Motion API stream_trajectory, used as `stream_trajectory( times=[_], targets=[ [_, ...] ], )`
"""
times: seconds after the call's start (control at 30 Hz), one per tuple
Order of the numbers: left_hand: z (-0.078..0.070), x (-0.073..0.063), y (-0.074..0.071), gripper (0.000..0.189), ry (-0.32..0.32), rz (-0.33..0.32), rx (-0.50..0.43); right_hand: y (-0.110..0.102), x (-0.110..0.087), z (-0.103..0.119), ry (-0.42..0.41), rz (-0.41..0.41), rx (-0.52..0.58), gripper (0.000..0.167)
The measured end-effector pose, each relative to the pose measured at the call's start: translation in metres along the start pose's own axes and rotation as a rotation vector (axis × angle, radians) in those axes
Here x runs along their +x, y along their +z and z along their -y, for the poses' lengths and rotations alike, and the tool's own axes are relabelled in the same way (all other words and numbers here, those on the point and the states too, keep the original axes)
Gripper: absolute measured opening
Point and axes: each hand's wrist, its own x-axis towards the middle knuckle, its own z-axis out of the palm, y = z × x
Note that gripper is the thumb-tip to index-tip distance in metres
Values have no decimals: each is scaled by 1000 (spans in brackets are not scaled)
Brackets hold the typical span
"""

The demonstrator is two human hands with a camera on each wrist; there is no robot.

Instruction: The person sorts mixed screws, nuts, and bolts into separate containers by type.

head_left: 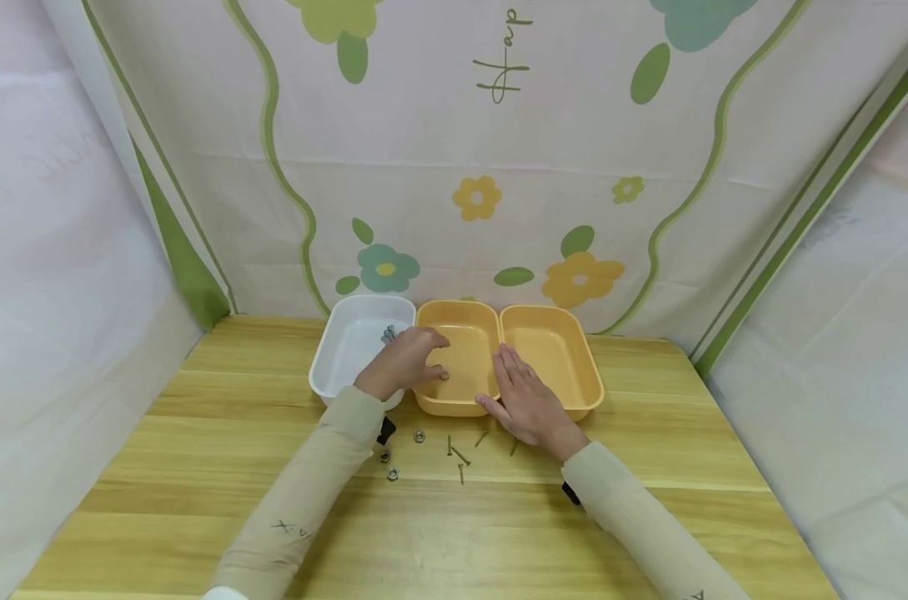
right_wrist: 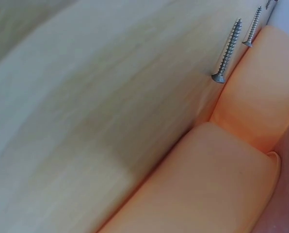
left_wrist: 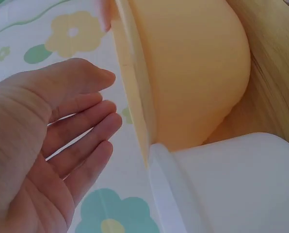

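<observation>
My left hand hangs over the left side of the middle orange bin, thumb and fingers spread apart. The left wrist view shows nothing between its fingertips. Just off the thumb a small nut appears within that bin; whether it touches the bottom I cannot tell. My right hand lies with straight fingers across the adjoining rims of the middle bin and the right orange bin. Inside the white bin, partly behind my left hand, are some grey metal bolts.
Three nuts, one of them a hex nut, lie on the wooden table before the bins. Several screws are scattered to their right, one partly beside my right hand. A flowered cloth stands behind the bins.
</observation>
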Motion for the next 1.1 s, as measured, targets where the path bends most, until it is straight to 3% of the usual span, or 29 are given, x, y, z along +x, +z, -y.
stream_trajectory(
  times=[0.27, 0.8, 1.1],
  targets=[
    [2, -11, -9, 47, -19, -1, 26, 0, 1, 0, 3, -9, -3, 89],
    [-3, -63, -31, 47, 59, -17, 47, -1, 0, 2, -2, -6, -1, 88],
    [-4, -88, -34, 38, 101, -7, 66, -2, 0, 2, -8, -15, 3, 88]
  ],
)
